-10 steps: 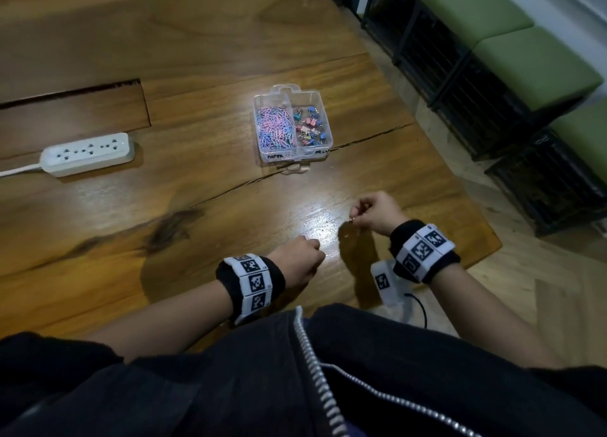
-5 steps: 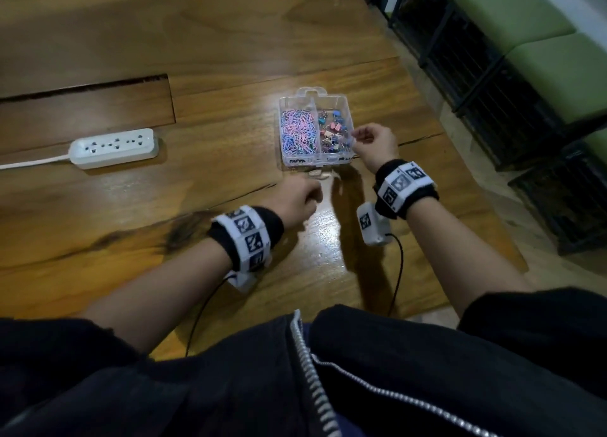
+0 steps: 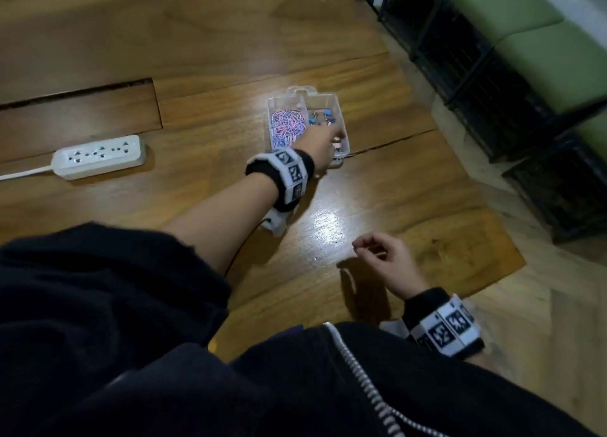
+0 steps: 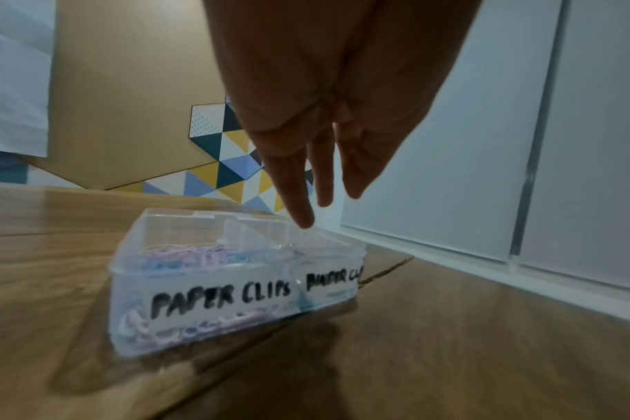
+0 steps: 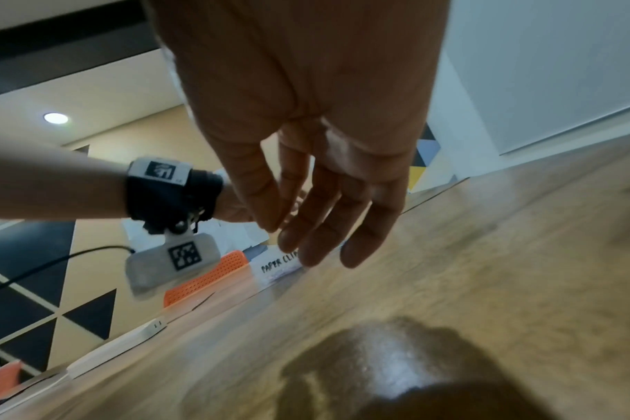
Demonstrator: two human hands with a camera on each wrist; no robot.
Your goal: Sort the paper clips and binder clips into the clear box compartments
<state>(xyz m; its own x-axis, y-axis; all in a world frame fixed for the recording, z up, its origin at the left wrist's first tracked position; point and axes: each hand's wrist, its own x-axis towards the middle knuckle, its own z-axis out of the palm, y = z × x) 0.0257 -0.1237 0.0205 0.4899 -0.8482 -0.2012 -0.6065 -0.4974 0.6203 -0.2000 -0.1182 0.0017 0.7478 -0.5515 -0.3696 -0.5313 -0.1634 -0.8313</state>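
Clear plastic two-compartment box (image 3: 341, 121) sits at 12 o'clock on the wooden bench (image 3: 203, 55), pastel paper clips (image 3: 285, 126) left, coloured binder clips (image 3: 320, 118) right. Left hand (image 4: 328, 108) hovers over the binder side, fingers straight, nothing visibly held. Right hand (image 3: 382, 256) idles at 3 o'clock, loosely curled, apparently empty. Advice: release low, inside the divider.

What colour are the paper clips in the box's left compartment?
Pastel pink, purple and blue paper clips in the clear box; the head view shows it best.
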